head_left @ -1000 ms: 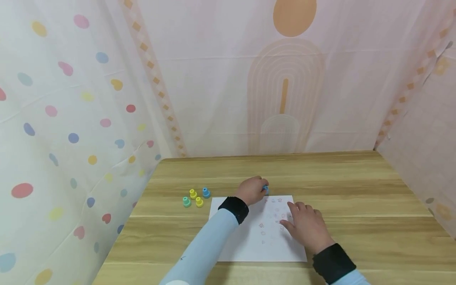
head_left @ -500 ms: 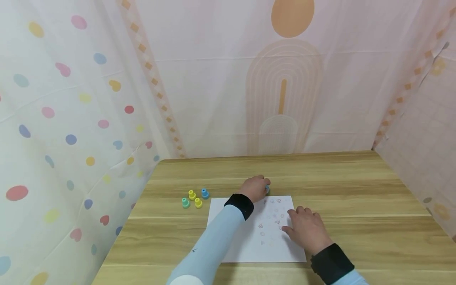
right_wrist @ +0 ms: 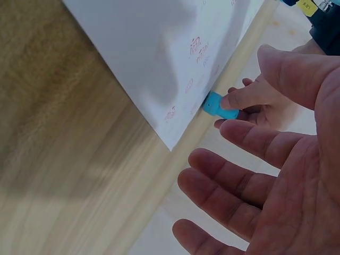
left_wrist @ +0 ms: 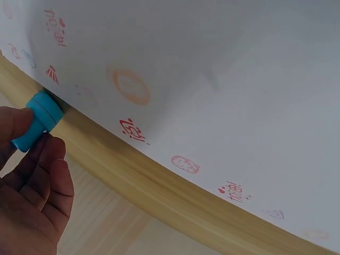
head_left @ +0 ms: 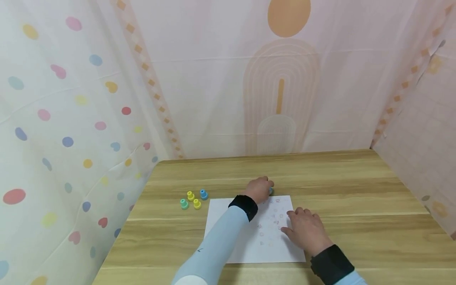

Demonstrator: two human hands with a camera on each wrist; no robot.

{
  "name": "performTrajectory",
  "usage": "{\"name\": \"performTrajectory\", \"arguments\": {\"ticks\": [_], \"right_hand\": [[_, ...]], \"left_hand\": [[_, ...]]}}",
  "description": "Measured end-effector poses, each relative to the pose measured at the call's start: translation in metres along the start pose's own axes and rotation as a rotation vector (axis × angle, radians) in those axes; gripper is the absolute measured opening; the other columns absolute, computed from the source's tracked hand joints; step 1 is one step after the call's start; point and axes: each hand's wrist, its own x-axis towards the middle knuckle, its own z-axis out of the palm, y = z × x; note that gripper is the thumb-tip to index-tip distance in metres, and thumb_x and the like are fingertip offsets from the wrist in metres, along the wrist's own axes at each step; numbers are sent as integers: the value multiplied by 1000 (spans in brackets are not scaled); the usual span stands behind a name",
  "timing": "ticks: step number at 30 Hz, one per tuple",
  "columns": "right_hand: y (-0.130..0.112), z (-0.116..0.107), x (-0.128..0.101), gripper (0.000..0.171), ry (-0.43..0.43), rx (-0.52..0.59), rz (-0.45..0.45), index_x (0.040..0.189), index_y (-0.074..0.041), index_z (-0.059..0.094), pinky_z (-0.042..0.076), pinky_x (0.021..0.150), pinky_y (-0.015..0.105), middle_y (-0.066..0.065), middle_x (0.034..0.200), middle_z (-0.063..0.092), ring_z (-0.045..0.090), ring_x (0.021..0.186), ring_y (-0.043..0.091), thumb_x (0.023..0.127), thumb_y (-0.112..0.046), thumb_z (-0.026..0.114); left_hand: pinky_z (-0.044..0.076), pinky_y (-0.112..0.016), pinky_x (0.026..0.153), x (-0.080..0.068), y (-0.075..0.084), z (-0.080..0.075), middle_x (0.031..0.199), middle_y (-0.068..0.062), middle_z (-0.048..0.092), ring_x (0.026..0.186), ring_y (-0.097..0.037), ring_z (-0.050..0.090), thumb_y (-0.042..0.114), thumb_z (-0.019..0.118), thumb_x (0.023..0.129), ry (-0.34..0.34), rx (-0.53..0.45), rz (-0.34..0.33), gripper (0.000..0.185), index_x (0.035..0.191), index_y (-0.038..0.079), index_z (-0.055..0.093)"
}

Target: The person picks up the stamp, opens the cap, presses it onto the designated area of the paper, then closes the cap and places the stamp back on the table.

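Note:
A blue stamp [left_wrist: 42,118] is pinched between the thumb and fingers of my left hand [head_left: 259,190]. It stands at the far edge of a white sheet of paper [head_left: 272,254]. The left wrist view shows the stamp's wide end down by that edge; its face is hidden. Small red, orange and purple prints are scattered over the paper. My right hand [head_left: 307,230] is over the sheet's right side, fingers spread and holding nothing. In the right wrist view its fingers are apart, with the blue stamp [right_wrist: 219,105] and left hand beyond them.
Left of the paper stand a blue stamp [head_left: 204,194], two yellow stamps, one behind [head_left: 190,196] the other, and a green stamp [head_left: 184,204]. All are on a wooden table [head_left: 160,241]. A patterned curtain [head_left: 213,99] hangs behind the table's far edge.
My left hand has slid a little to the right along the paper's far edge with the blue stamp. The right hand has dipped slightly nearer and otherwise stayed put.

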Motion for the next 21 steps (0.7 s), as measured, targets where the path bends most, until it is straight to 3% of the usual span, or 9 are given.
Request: {"name": "performTrajectory", "arguments": {"ticks": [4,10,16,21], "right_hand": [[0,0,-1,50,-15,15,9,117,-2,66,47,80,53,15,100,62,56,89,30,84,-37,79],[-1,-1,-2,50,-19,17,21,118,-2,66,47,81,53,17,104,63,56,91,31,84,-37,79],[-1,-3,-3,50,-8,15,15,118,-1,66,48,80,53,17,103,63,58,91,32,85,-37,78],[-1,-2,-2,49,5,13,10,116,-1,67,49,79,54,17,100,63,58,90,32,85,-37,78]], "left_hand": [[53,-25,86,-2,1,2,111,-3,64,87,-13,60,16,72,93,8,28,2,34,126,20,68],[52,-27,88,-5,-2,3,112,-3,65,89,-14,61,23,68,96,30,-19,5,34,129,18,65],[53,-29,84,-5,-13,6,108,-3,64,88,-13,59,32,64,98,70,-16,35,33,126,15,65],[54,-30,82,-14,-24,0,113,-6,65,92,-16,62,32,65,97,87,-3,36,38,129,12,63]]}}
